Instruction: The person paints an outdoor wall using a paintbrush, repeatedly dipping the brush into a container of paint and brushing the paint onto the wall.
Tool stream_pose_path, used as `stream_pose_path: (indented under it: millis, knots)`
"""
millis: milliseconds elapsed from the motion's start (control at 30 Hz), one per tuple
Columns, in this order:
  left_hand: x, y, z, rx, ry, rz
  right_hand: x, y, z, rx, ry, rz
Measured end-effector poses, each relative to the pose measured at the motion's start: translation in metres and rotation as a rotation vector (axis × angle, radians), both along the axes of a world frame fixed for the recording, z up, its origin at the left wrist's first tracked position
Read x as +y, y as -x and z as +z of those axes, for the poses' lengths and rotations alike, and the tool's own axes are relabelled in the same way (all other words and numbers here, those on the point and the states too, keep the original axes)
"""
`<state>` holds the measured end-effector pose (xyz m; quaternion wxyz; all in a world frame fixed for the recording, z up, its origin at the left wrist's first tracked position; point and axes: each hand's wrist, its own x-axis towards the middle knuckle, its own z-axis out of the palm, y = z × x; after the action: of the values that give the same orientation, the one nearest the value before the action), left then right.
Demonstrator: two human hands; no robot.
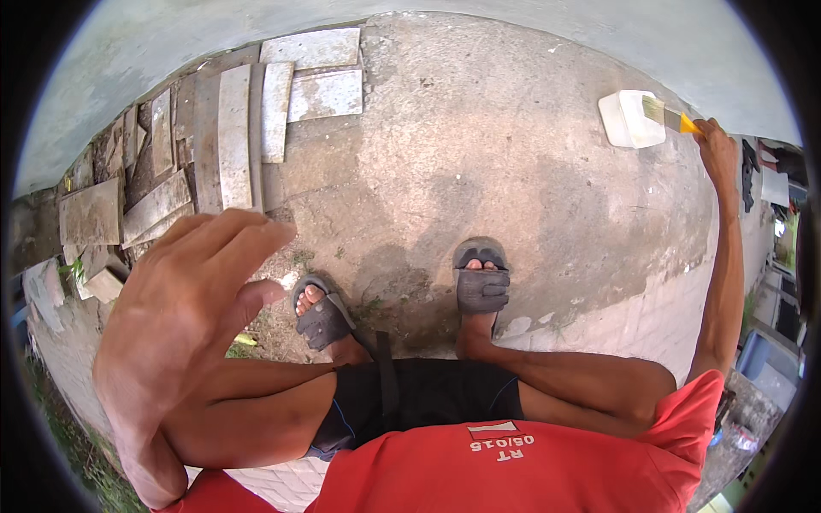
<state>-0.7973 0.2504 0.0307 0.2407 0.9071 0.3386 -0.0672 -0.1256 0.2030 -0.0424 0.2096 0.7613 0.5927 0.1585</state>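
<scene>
My right hand grips the yellow handle of a flat paintbrush out at the far right. The brush's pale bristles lie over a white plastic container on the concrete; whether they touch its contents, I cannot tell. White material fills the part of the container that I can see into. Raised at the left is my left hand, fingers half curled and thumb apart, holding nothing. It appears in front of several stacked boards and tiles.
A pale painted wall curves along the top. Worn boards and flat tiles lie on the concrete floor at the left. My sandalled feet are below. At the right rim are a blue bin and part of another person.
</scene>
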Motion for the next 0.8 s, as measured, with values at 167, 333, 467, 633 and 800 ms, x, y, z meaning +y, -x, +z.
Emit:
stream_pose_path:
  millis: [167, 333, 467, 633, 800]
  knots:
    - [-0.029, -0.031, 0.020, 0.065, 0.083, -0.101, -0.002, -0.028, -0.023, -0.181, 0.057, -0.059]
    - [-0.028, -0.030, 0.007, 0.089, 0.014, -0.097, 0.016, -0.039, -0.092, -0.330, 0.089, 0.037]
    - [-0.053, -0.056, 0.004, 0.070, -0.062, 0.180, 0.018, -0.042, -0.138, -0.326, 0.225, 0.063]
    - [-0.019, -0.034, 0.000, 0.089, 0.007, 0.106, 0.008, -0.057, -0.109, -0.231, 0.033, -0.058]
    - [-0.028, -0.063, 0.033, 0.035, 0.018, -0.128, -0.001, -0.065, -0.121, 0.051, -0.055, -0.241]
